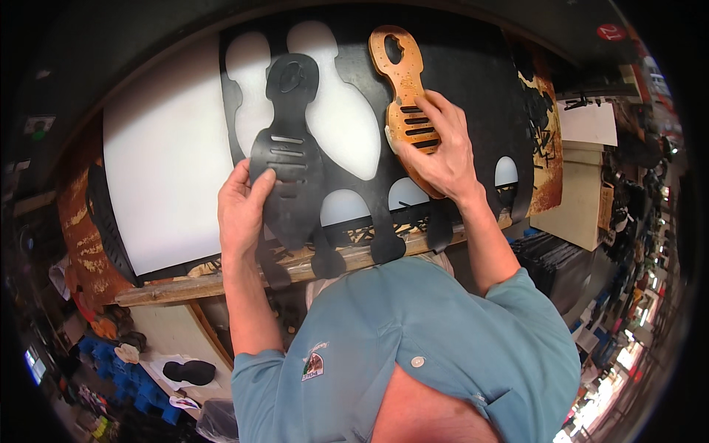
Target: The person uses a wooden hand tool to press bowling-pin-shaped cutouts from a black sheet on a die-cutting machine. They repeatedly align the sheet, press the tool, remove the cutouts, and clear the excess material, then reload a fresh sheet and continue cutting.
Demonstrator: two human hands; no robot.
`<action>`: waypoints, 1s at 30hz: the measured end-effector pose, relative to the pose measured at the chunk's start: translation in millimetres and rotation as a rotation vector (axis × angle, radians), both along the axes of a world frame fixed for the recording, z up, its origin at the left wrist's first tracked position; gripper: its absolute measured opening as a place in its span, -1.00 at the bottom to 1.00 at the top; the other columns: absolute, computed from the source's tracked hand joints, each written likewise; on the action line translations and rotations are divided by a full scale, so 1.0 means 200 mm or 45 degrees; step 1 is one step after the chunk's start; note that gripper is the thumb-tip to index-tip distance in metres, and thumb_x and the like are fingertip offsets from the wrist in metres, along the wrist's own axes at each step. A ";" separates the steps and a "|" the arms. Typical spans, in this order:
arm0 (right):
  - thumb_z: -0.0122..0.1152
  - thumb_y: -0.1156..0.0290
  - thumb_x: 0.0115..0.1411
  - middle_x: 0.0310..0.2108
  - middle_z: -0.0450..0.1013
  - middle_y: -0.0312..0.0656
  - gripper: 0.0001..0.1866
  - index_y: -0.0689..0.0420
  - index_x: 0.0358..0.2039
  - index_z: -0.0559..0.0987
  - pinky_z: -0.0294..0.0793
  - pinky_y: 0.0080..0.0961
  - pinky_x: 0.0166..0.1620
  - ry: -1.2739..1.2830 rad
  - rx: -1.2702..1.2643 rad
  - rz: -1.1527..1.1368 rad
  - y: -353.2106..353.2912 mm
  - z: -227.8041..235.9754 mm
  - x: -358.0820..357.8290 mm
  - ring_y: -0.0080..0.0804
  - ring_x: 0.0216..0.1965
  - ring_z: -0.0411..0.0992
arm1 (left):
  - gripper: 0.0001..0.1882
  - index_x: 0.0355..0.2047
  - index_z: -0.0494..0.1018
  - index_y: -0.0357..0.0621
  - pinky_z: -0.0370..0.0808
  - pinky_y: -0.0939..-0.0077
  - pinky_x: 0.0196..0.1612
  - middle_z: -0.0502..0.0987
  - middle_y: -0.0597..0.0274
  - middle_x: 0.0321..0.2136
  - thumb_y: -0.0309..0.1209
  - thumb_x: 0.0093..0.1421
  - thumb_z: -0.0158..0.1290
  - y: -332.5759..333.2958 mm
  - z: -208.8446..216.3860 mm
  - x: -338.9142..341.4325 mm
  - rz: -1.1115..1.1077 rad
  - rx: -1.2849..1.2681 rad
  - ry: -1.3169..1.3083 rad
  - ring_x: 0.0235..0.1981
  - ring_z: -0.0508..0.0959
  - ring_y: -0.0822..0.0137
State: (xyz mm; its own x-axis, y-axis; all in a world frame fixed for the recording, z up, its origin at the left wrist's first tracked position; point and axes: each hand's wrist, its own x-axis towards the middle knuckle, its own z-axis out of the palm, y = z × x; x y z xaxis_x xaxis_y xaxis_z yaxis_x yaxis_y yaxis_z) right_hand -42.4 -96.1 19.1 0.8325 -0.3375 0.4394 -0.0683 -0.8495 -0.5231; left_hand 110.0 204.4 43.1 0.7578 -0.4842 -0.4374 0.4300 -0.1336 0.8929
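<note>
My left hand (247, 207) pinches the left edge of a black, flat, sole-shaped piece (294, 159), its thumb on top. That piece has a hole in its narrow end and a row of slots across its wider part. My right hand (447, 144) grips an orange cutting die (399, 74) of much the same outline, thumb on its left side and fingers over its slots. Beneath both is a black sheet (473, 81) with sole-shaped cutouts that show white below. I cannot tell whether the die rests on the sheet.
A white board (166, 155) lies left of the black sheet. Strips of the sheet hang over a wooden edge (177, 292) close to my body. Dark scraps (545, 136) gather at the right end, and stacked black sheets (550, 258) stand lower right. Blue crates (122, 373) are at lower left.
</note>
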 end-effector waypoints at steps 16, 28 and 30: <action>0.25 0.22 0.48 0.10 0.62 -0.09 -0.60 0.08 0.23 0.68 0.42 -0.41 0.29 0.214 0.815 0.440 0.18 -0.02 0.57 -0.31 0.18 0.49 | 0.12 0.45 0.25 -0.56 0.05 0.26 0.57 0.13 -0.18 0.57 -0.16 -0.14 0.18 -0.14 -0.11 0.06 -0.494 -0.496 -0.298 0.57 0.16 0.08; 0.28 0.31 0.49 -0.09 0.67 -0.21 -0.75 0.17 0.04 0.68 0.53 -0.41 0.13 -0.473 2.179 0.235 -0.01 -0.12 0.49 -0.44 -0.01 0.61 | -0.46 0.26 0.52 -0.31 0.58 0.34 0.19 0.69 0.12 0.02 -0.50 0.26 0.26 0.37 0.12 0.08 -0.098 -0.313 -0.259 0.01 0.66 0.30; 0.23 0.32 0.53 -0.11 0.67 -0.25 -0.77 0.15 0.04 0.69 0.57 -0.50 0.07 -0.544 1.910 0.108 -0.10 -0.10 0.43 -0.49 -0.03 0.62 | -0.52 0.22 0.54 -0.31 0.60 0.42 0.13 0.70 0.17 -0.01 -0.46 0.31 0.29 0.64 0.14 0.18 0.221 -0.134 -0.463 -0.04 0.66 0.37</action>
